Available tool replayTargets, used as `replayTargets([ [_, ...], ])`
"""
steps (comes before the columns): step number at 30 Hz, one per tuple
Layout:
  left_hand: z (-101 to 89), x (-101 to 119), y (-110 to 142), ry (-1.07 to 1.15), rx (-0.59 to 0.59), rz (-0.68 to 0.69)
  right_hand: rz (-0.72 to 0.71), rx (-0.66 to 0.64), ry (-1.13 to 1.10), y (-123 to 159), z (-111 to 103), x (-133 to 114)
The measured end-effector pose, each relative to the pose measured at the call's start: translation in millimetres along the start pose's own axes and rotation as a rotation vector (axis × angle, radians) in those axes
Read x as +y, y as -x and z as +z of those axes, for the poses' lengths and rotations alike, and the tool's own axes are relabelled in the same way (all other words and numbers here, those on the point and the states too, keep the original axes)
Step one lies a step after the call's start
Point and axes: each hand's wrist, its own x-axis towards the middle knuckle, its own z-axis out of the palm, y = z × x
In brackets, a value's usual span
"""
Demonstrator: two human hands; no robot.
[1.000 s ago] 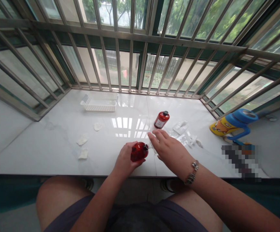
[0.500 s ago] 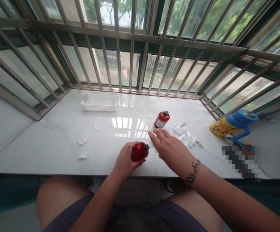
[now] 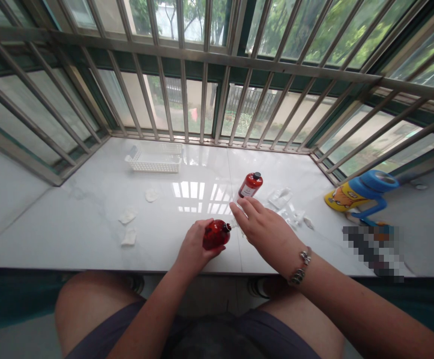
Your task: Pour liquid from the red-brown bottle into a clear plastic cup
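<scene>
barred windows (image 3: pixel 193 94) over a marbled sill (image 3: pixel 90 224) suggest a home.

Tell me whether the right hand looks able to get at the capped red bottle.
Likely yes: the capped red bottle stands just beyond the right hand, with nothing visible blocking the way, though the hand's underside is hidden.

Held bottle (image 3: pixel 215 235) partly covered, object (image 3: pixel 370 252) pixelated

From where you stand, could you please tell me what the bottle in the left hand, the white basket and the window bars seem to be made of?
The bottle in the left hand: glass or plastic; its glossy, see-through red suits either. The white basket: probably smooth plastic, given its evenly perforated walls. The window bars: likely satin metal, from their grey sheen.
</scene>
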Motion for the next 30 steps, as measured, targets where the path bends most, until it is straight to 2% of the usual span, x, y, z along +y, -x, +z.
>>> replayTargets([
  [30,0.8,-0.7,-1.5,0.009,-0.005,-0.003,-0.036,0.015,0.046,-1.2,-9.9,3.7],
])
